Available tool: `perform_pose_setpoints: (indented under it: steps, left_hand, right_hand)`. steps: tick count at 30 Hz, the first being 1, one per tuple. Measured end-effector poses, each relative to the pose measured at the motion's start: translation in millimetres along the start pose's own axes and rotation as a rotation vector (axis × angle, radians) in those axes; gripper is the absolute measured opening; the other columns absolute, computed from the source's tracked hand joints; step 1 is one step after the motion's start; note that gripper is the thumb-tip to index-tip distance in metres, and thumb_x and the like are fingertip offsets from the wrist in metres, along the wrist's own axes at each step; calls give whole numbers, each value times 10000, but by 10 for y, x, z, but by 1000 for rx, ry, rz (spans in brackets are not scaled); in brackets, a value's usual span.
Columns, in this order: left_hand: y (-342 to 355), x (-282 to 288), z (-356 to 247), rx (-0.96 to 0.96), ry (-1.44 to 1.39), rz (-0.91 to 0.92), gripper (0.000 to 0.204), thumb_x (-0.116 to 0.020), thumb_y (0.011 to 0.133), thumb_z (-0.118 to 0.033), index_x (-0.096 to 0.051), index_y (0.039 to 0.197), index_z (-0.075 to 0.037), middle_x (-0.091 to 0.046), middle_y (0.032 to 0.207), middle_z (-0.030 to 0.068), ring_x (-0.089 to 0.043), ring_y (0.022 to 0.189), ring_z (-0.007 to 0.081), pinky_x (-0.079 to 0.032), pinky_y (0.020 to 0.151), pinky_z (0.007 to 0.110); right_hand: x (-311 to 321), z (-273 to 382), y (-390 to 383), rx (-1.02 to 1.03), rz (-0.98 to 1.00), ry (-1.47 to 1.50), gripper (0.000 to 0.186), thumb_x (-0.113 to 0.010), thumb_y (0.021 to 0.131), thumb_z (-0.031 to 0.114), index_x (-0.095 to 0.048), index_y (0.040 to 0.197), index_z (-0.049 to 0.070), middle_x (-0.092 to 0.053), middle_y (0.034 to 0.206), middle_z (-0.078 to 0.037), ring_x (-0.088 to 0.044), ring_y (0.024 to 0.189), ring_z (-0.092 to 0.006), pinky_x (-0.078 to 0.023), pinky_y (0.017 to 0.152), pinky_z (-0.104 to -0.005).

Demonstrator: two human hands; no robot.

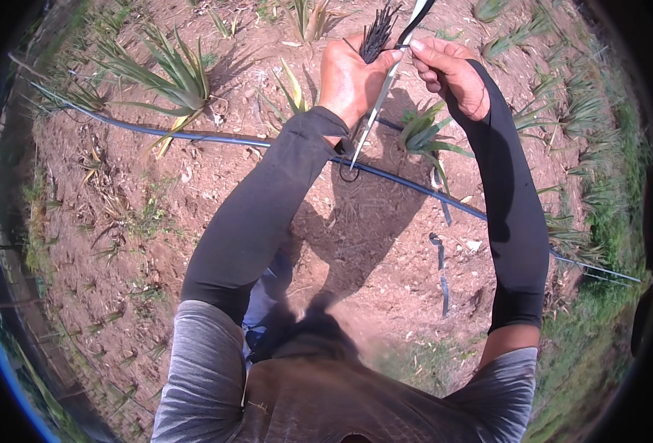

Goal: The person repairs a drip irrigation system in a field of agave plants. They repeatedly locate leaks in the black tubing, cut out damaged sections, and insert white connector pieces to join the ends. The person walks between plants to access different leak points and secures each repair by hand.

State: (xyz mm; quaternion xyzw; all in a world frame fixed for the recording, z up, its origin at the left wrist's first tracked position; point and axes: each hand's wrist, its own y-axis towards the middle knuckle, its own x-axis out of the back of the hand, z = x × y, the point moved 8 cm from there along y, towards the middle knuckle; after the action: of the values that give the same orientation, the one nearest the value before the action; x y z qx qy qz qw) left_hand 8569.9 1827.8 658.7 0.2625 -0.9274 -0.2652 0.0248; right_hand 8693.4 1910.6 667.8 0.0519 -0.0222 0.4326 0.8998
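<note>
My left hand (350, 80) is closed around a bundle of thin black strips (378, 35) that look like ties; its thumb lies against a long, narrow pale stake (374, 111). The stake slants from above my hands down to a dark hose (219, 138) on the soil. My right hand (452, 68) is closed at the stake's upper part, thumb and fingertips pinching a black strip (408, 35) that lies across it. At the stake's lower end there is a small dark loop (349, 174) by the hose. The fingers partly hide where strip and stake meet.
A large spiky plant (182, 85) grows at the far left, a smaller one (422, 134) just beyond the hose on the right. Several more plants line the right side near green grass (610, 214). Broken dark strip pieces (441, 273) lie on the reddish soil.
</note>
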Motion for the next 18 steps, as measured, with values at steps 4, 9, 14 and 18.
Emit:
perform_pose_setpoints:
  steps: [4, 9, 14, 18]
  left_hand:
    - [-9, 13, 12, -17, 8, -8, 128, -724, 792, -57, -702, 895, 16, -673, 722, 34, -555, 640, 70, -472, 585, 266]
    - [-51, -12, -40, 19, 80, 2, 168, -734, 797, -97, -687, 893, 33, -680, 750, 43, -563, 659, 79, -479, 619, 267]
    - [-74, -29, 159, 125, -7, -5, 192, -748, 816, -146, -673, 907, 6, -643, 722, 10, -532, 618, 75, -444, 568, 243]
    - [-475, 666, 135, 204, 115, -210, 285, -639, 919, -247, -670, 1086, -18, -423, 531, -66, -304, 418, 22, -214, 398, 224]
  right_hand:
    - [-23, -185, -13, -299, -61, 317, 164, -581, 950, 228, -563, 885, 79, -482, 699, 58, -397, 571, -12, -274, 426, -153]
    - [-43, -338, -144, -203, -105, 481, 280, -540, 969, 335, -583, 1002, 60, -567, 774, 26, -467, 614, -38, -345, 450, -154]
    - [53, -1078, -873, -236, -347, 574, 408, -480, 982, 424, -553, 1171, 69, -581, 818, 8, -509, 665, -62, -388, 516, -195]
    - [-784, -2510, -1960, -386, -364, 552, 315, -552, 943, 369, -618, 923, 61, -554, 734, 18, -486, 629, -75, -383, 550, -215]
